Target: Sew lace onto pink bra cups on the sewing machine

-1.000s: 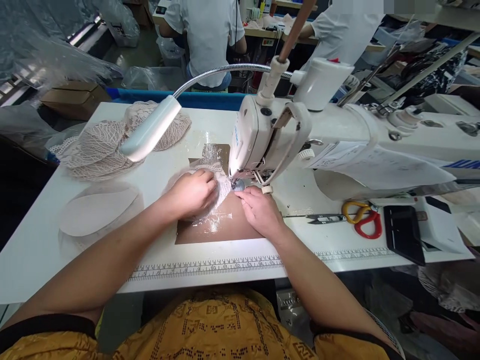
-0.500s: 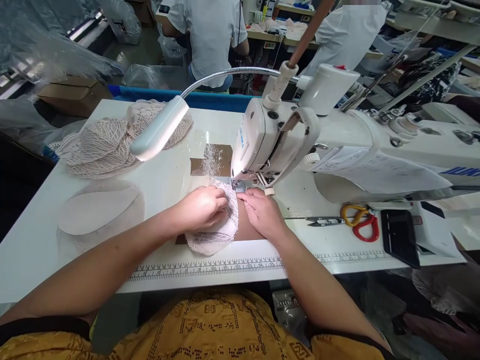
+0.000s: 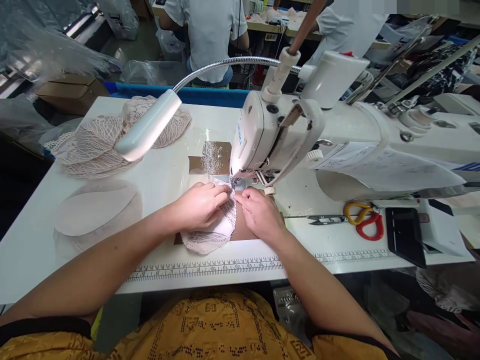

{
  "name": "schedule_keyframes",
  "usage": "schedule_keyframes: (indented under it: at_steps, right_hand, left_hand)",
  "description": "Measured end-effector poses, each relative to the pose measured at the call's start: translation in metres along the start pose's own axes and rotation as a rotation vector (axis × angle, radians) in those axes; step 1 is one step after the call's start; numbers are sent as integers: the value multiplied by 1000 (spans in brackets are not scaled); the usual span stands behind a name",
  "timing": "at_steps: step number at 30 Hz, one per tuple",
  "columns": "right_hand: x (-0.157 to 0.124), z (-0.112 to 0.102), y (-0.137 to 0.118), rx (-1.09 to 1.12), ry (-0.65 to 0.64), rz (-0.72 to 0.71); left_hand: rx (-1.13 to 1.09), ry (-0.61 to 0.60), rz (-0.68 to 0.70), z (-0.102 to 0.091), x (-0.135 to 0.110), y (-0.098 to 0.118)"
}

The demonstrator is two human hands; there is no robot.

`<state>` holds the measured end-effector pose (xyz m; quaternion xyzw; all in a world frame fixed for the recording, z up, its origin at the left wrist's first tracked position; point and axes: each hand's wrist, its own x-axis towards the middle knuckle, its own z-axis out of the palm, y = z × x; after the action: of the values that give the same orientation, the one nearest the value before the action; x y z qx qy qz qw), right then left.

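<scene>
A pale pink lace fabric piece (image 3: 210, 240) lies on the brown-taped bed of a white sewing machine (image 3: 258, 130), its far end by the needle and presser foot. My left hand (image 3: 200, 205) rests on the lace with curled fingers, thumb and fingertips gripping it just left of the needle. On the right edge of the same piece, my right hand (image 3: 260, 210) is closed, index finger and thumb pinching the edge close to the presser foot. The fingers partly hide the lace near the needle.
A lamp (image 3: 150, 125) on a bent neck overhangs a lace pile (image 3: 93, 150). Sheer rounded pieces (image 3: 97, 210) lie at left. At right are thread snips (image 3: 328, 220), red-and-yellow scissors (image 3: 369, 227) and a black phone-like object (image 3: 405, 235). A ruler strip (image 3: 225, 268) runs along the front edge.
My left hand's fingertips have shifted forward and right, nearer the needle. The fingers of my right hand have drawn in slightly at the lace edge. The camera view has tilted a little.
</scene>
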<state>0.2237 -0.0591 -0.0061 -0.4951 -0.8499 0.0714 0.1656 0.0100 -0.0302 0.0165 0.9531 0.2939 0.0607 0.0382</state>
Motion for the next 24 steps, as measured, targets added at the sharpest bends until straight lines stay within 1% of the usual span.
schedule_keyframes:
  at_steps: [7,11,14,17,24]
  right_hand:
    - [3,-1,-6,-78,-32,22]
    - [5,1,-7,-107,-29,52]
    - [6,1,-8,-121,-26,51]
    - [6,1,-8,-131,-38,48]
    - [6,1,-9,-144,-47,55]
  left_hand:
    - [54,6,64,6,3,-6]
    - [79,23,67,8,4,-10]
    - [85,11,68,8,4,-11]
    - [70,14,75,8,4,-12]
    - [-11,75,105,9,7,-18]
